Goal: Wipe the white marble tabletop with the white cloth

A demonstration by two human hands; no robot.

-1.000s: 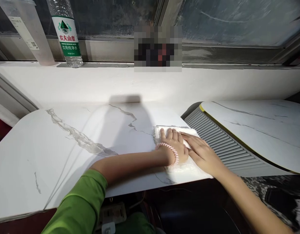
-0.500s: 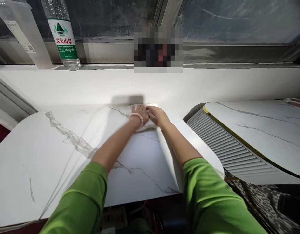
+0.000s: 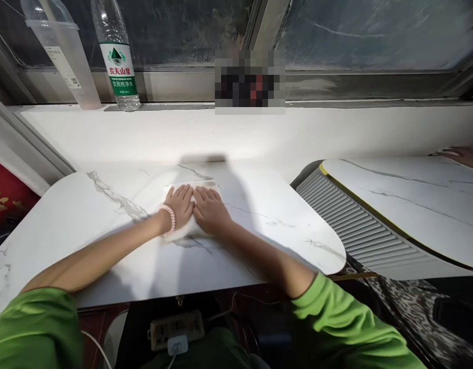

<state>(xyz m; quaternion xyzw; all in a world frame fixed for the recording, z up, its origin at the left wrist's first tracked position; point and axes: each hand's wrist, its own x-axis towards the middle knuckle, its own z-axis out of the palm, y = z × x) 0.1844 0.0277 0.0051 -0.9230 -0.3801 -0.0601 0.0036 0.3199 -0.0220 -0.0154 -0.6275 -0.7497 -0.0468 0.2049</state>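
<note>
- Head view: left hand [image 3: 180,201] and right hand [image 3: 208,207] lie flat, fingers extended, side by side, palms down on one white cloth [image 3: 190,230]; neither grips it.
- Cloth sits directly under both hands, mid-bench [image 3: 259,215], long axis roughly left-right; both hands equally near.
- One pink coil band [image 3: 169,218] on left wrist.
- Count on windowsill [image 3: 182,133]: one water bottle [image 3: 117,61], one plastic cup [image 3: 63,61].
- Second bench [image 3: 406,195] right; another person's hand [image 3: 461,154] at its far edge.

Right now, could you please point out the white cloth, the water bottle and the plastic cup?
white cloth [image 3: 182,231]: head view, near edge below the hands.
water bottle [image 3: 121,73]: head view, green label.
plastic cup [image 3: 73,72]: head view, side wall.
</note>
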